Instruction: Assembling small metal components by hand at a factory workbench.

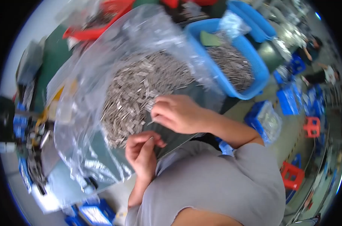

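Observation:
A heap of small flat grey metal strips (129,94) lies on a clear plastic sheet (92,71) spread over the table. Over the heap's near right edge, my right hand (176,113) is closed in a pinch, with a thin metal strip (151,122) poking out from its fingertips. My left hand (142,152) is just below, at the near edge of the heap, its fingers curled and the thumb pressed toward the index finger. A small grey glint shows at that thumb tip, too blurred to name. The two hands are apart.
To the right of the heap stands a blue plastic basket (259,79) holding more strips, a green piece and a clear bag. A red tray (88,34) sits at the far left. Red stools (291,176) and blue crates (253,116) stand on the floor; people are at the far right.

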{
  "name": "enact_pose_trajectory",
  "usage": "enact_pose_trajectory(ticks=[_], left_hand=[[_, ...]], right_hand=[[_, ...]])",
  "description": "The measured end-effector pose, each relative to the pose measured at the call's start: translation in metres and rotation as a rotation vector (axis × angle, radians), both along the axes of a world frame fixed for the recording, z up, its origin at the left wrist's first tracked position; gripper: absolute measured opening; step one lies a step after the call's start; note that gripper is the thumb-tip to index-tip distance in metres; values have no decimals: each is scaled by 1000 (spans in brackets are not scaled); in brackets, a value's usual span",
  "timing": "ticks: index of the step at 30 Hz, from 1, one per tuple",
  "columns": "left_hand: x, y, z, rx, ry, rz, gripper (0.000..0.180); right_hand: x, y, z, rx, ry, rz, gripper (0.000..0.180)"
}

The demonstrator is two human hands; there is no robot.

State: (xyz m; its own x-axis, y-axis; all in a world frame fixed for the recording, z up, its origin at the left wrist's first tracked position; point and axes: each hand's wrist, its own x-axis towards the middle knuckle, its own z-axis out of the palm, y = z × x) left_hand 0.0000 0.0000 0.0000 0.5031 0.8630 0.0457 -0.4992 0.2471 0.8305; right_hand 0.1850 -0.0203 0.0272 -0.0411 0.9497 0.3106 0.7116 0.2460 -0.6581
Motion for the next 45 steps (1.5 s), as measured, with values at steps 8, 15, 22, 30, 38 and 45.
enact_pose_trajectory(ticks=[8,15,22,30,38,45], left_hand=[[15,-9,8,16,68,96,7],[11,-7,-2,77,57,70,8],[11,-7,-2,89,47,64,8],[11,-9,3,63,121,66,11],[6,-5,3,0,2,-37,8],[5,-5,7,-1,48,-10,6]], right_hand=[[3,-20,11,92,117,104,9],[-1,-21,9,155,85,45,9],[-12,-23,2,119,112,90,11],[-10,-16,-1,-12,470,128,11],[25,-20,14,-389,944,-121,12],[26,-3,6,-366,777,13,9]])
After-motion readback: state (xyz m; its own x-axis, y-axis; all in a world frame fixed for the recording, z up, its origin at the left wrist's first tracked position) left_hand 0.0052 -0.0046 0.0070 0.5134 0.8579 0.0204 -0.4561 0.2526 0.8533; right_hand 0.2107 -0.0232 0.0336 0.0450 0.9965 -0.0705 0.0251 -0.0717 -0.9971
